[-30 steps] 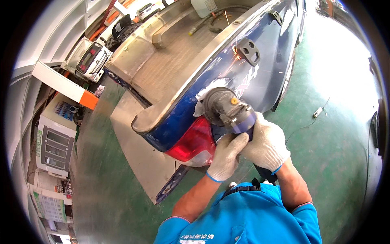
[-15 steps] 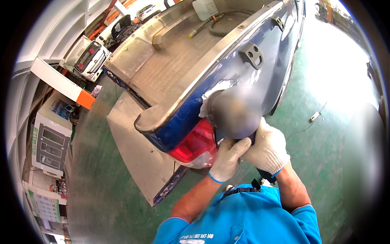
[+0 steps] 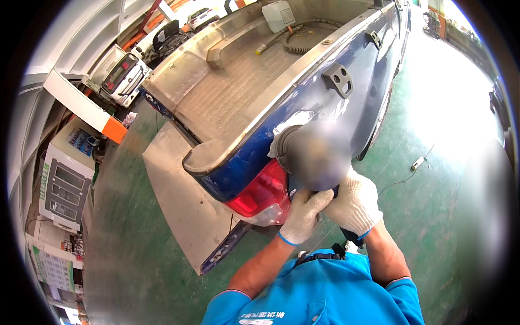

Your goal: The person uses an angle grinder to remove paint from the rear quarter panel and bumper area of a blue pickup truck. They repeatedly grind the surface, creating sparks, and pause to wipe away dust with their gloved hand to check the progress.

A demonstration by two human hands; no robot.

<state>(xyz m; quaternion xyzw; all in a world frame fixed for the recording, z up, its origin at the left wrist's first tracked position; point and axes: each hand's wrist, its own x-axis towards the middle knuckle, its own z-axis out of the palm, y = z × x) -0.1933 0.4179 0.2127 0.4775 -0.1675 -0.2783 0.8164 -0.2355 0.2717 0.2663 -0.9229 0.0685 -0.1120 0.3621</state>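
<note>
Both my hands wear off-white knitted gloves with blue cuffs. My right hand is closed around the dark handle of a power sander. My left hand grips the same tool from the left, its thumb across the handle. The sander's round head is smeared in the picture; its dark disc edge rests at the side of a blue pickup bed, just above the red and clear tail light. Around the disc the paint is worn to whitish and grey patches. The disc's working face is hidden.
A lowered tailgate juts out at my left. Inside the bed lie a ribbed hose and a white jug. A grey bracket sits on the bed side. At right, a cord with a socket block crosses the green floor.
The whole view has shifted slightly. The sander stays at the bed side above the tail light, with both hands still on it.
</note>
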